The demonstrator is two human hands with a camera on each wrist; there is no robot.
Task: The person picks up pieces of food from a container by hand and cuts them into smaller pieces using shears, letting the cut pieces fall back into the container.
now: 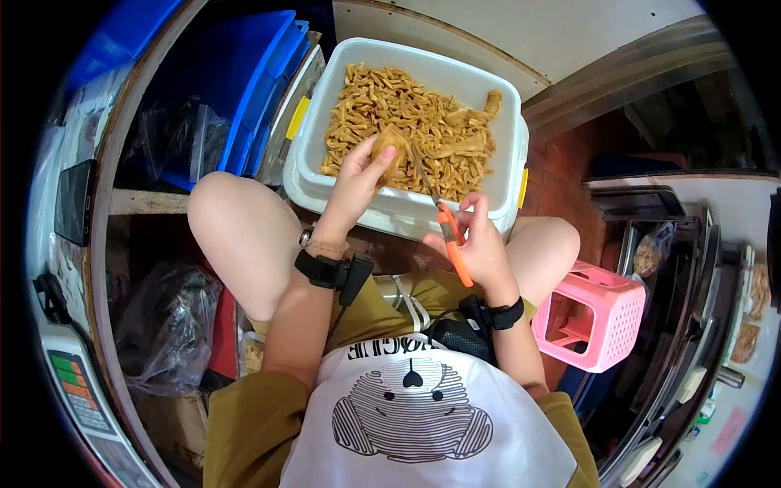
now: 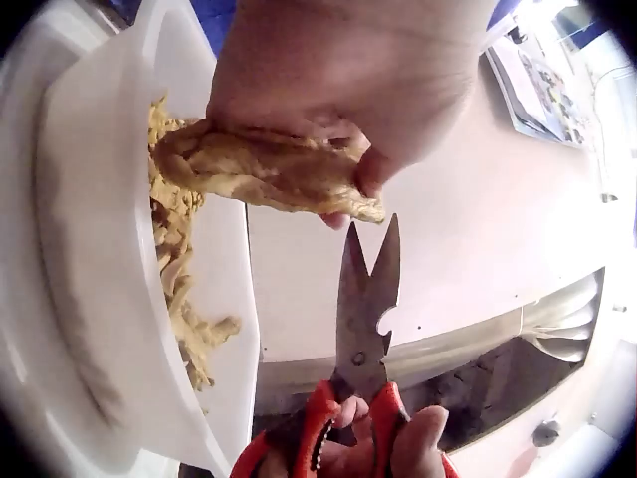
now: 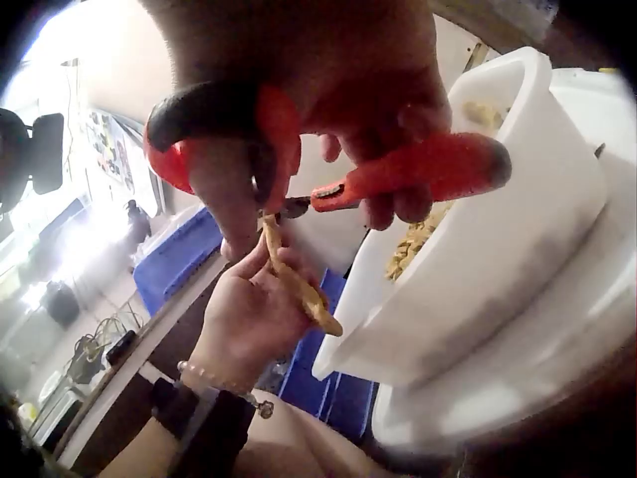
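Note:
In the head view my left hand (image 1: 355, 185) pinches a flat, folded yellow-brown food piece (image 1: 390, 149) over a white tub (image 1: 511, 106). Soft strips of the same colour (image 1: 407, 98) fill much of the tub's bottom. My right hand (image 1: 482, 246) holds orange-handled scissors (image 1: 450, 232), its thumb and fingers in the handles. The left wrist view shows the scissor blades (image 2: 363, 324) spread apart, tips right by the lower edge of the piece (image 2: 269, 171), near my left thumb. From the right wrist, the piece (image 3: 299, 289) hangs from my left fingers beneath the scissor handles (image 3: 408, 179).
The tub rests in a larger white container with yellow clips (image 1: 298, 118), in front of my knees. Blue bins (image 1: 264, 89) stand at the left, beside a dark plastic bag (image 1: 167, 325). A pink stool (image 1: 598, 321) is at my right. A white panel (image 1: 586, 32) rises behind the tub.

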